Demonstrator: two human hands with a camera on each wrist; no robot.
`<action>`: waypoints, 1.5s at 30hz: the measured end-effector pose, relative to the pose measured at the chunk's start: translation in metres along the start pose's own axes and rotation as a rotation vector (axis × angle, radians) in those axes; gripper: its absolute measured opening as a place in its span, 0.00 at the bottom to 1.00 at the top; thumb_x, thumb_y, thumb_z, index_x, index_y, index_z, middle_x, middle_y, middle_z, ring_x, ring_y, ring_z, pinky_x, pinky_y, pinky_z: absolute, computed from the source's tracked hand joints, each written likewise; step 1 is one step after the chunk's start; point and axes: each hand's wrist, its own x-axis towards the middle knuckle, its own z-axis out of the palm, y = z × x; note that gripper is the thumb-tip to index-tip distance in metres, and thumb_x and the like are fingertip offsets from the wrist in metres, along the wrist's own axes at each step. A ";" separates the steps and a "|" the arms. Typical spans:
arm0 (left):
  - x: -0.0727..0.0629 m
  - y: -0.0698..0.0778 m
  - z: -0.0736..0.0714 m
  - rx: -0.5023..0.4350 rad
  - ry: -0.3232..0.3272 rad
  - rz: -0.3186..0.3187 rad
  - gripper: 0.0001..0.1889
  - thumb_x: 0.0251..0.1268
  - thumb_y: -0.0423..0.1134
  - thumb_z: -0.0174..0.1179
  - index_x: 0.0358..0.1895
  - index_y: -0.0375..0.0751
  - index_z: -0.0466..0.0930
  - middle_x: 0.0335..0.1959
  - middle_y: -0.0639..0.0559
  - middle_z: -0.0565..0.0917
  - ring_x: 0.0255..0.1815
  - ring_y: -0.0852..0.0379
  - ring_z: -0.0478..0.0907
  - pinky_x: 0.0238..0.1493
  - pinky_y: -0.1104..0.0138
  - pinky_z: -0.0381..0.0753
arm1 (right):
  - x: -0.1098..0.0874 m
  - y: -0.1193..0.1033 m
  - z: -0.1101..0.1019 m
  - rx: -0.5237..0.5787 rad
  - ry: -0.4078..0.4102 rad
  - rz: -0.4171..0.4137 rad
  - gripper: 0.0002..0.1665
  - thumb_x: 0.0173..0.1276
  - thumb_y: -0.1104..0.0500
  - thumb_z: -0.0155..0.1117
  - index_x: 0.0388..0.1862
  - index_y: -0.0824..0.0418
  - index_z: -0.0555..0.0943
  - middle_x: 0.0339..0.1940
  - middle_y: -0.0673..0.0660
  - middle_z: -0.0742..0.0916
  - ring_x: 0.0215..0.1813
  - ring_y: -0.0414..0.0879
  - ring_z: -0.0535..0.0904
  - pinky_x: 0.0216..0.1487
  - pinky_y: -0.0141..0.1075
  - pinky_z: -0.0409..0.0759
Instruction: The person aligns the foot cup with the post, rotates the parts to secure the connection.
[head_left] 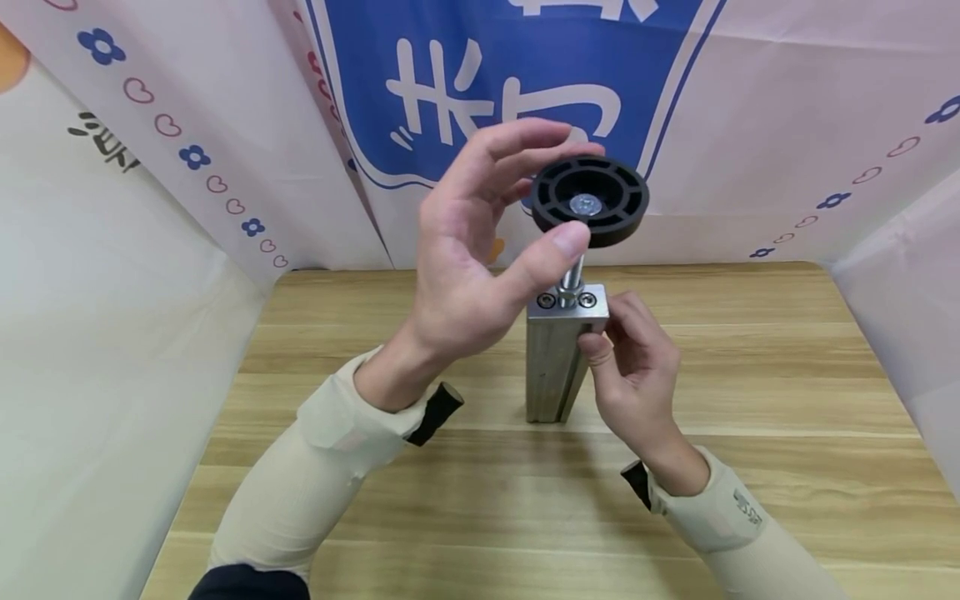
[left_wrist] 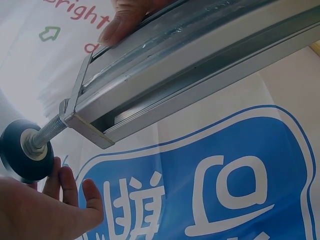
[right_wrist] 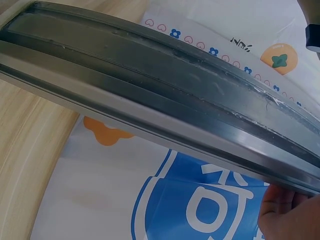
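A metal profile stands upright on the table, with a screwed end plate on top. From this plate rises the threaded rod of a levelling foot, its black ribbed disc facing up and a bolt end at its centre. My left hand pinches the disc's rim, thumb at the near side and fingers on the far side. Lower down, my right hand holds the profile near its top, thumb on the near side. In the right wrist view the profile crosses the whole picture.
A wooden-topped table lies under the work. Printed sheets with a blue sign hang behind it, and white sheets close off the sides. Black wrist-mounted pieces stick out from the sleeves.
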 end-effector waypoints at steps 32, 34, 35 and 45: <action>0.002 0.006 0.001 0.139 0.066 -0.012 0.36 0.49 0.29 0.74 0.62 0.18 0.71 0.53 0.29 0.85 0.57 0.53 0.82 0.61 0.56 0.81 | 0.001 0.000 0.000 0.013 -0.005 -0.013 0.33 0.74 0.49 0.67 0.48 0.84 0.80 0.37 0.48 0.79 0.37 0.39 0.72 0.38 0.27 0.73; 0.001 0.005 0.001 0.121 0.057 -0.015 0.35 0.50 0.30 0.72 0.62 0.18 0.70 0.54 0.28 0.85 0.58 0.51 0.83 0.61 0.56 0.80 | 0.000 0.000 0.000 0.011 -0.005 -0.011 0.32 0.74 0.49 0.67 0.48 0.84 0.80 0.37 0.48 0.79 0.37 0.39 0.72 0.38 0.27 0.73; 0.001 0.005 0.001 0.111 0.055 -0.014 0.35 0.51 0.31 0.71 0.62 0.17 0.70 0.54 0.28 0.85 0.58 0.50 0.84 0.61 0.56 0.81 | 0.000 0.000 0.000 0.011 -0.005 -0.010 0.32 0.74 0.50 0.67 0.48 0.84 0.80 0.37 0.48 0.79 0.37 0.39 0.72 0.38 0.27 0.73; 0.001 0.006 0.003 0.011 0.025 -0.003 0.32 0.56 0.35 0.63 0.60 0.15 0.69 0.51 0.24 0.87 0.54 0.38 0.87 0.58 0.54 0.81 | 0.000 0.000 0.000 0.020 -0.001 -0.009 0.32 0.74 0.50 0.68 0.47 0.84 0.80 0.36 0.48 0.79 0.37 0.39 0.72 0.37 0.27 0.73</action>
